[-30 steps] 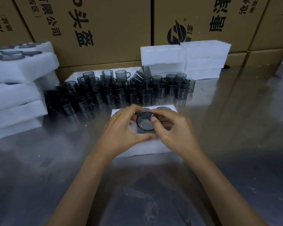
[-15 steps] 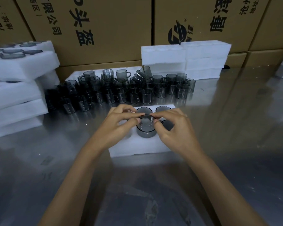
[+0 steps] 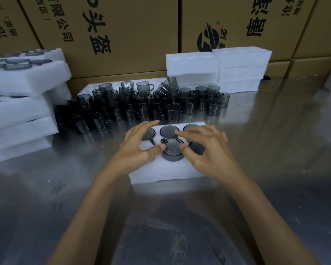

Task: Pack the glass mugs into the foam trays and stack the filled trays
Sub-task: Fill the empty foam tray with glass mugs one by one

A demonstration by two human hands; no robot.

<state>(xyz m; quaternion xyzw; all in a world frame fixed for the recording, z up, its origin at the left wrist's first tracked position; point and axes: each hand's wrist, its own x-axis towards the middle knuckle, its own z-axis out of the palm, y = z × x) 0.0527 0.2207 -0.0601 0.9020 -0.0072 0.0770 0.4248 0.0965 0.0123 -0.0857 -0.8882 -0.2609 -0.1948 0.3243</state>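
A white foam tray lies on the steel table in front of me, with grey glass mugs sunk in several of its round slots. One mug sits in the front middle slot, its rim still a little above the foam. My left hand and my right hand hover over the tray with fingers spread. Both thumbs press on that mug's rim, one from each side. My left fingers cover part of the back left slot.
A crowd of loose grey mugs stands just behind the tray. Stacked filled trays are at the left, and empty foam trays are stacked at the back. Cardboard boxes wall off the rear.
The mug I held tilted above the tray has gone down upright into the front middle slot. My fingers have let go of it and spread out, with only the thumbs left on its rim.
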